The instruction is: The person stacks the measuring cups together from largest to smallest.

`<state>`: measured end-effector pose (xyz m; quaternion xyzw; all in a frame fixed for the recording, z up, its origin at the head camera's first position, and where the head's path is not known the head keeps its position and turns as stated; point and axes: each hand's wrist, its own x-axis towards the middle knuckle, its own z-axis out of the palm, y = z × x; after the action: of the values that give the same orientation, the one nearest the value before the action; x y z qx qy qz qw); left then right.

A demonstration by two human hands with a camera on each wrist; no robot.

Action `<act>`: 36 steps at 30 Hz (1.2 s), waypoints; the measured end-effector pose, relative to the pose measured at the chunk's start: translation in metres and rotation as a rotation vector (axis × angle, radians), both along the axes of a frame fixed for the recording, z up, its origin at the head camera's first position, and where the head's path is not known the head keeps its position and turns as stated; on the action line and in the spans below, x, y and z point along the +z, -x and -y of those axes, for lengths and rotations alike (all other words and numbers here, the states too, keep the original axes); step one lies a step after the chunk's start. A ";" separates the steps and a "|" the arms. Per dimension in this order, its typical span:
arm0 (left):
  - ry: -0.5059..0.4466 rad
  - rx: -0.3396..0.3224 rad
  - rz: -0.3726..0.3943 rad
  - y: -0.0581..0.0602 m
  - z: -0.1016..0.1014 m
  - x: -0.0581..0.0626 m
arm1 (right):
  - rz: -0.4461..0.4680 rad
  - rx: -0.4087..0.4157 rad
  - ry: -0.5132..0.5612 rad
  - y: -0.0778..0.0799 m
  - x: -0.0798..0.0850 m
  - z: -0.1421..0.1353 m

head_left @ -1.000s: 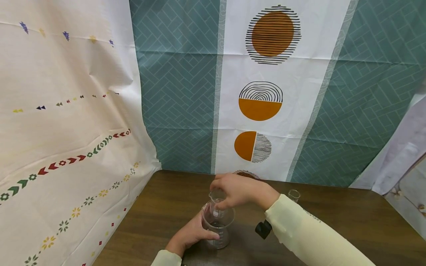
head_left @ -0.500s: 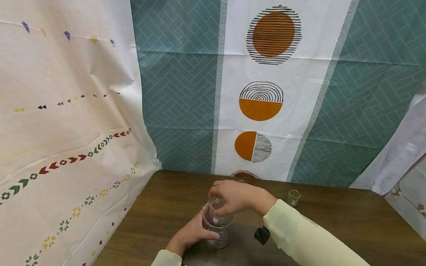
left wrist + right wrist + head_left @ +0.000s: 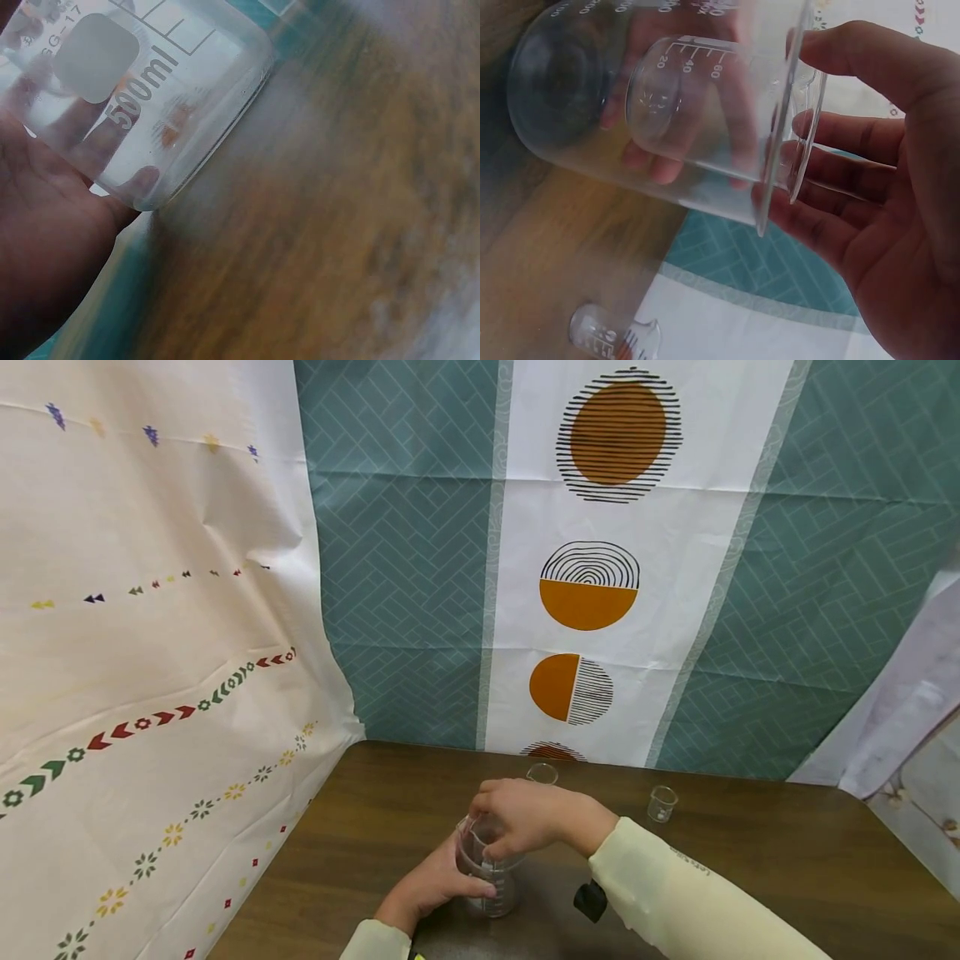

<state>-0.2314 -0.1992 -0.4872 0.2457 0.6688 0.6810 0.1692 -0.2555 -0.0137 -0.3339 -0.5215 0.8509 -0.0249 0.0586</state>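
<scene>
Here, nearest you, your left hand (image 3: 435,887) was curled round the large beaker (image 3: 501,903), thumb on its near side, as it stood on the desk (image 3: 765,868). Coming in from the right, your right hand (image 3: 528,817) pinched the small beaker (image 3: 667,105) at its rim; that beaker hung inside the large one, its bottom above the larger base. Farther off, on the right, stood another beaker (image 3: 662,806). Just beyond your right hand showed a glass rim (image 3: 542,774), and at the far side hung a patterned cloth (image 3: 405,610).
</scene>
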 end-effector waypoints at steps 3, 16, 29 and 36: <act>0.003 -0.004 -0.003 0.000 0.001 0.000 | -0.011 0.007 -0.005 0.000 -0.002 0.001; 0.011 0.013 -0.028 0.000 -0.001 0.002 | -0.021 -0.005 -0.014 0.000 -0.014 0.002; 0.033 0.023 -0.004 0.001 0.001 0.000 | -0.018 -0.011 -0.012 -0.003 -0.015 0.004; -0.002 0.007 0.018 -0.001 0.003 -0.001 | -0.027 -0.026 -0.023 -0.006 -0.015 0.006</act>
<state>-0.2305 -0.2017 -0.4882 0.2372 0.6675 0.6844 0.1726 -0.2491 -0.0200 -0.3490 -0.5099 0.8585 -0.0089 0.0529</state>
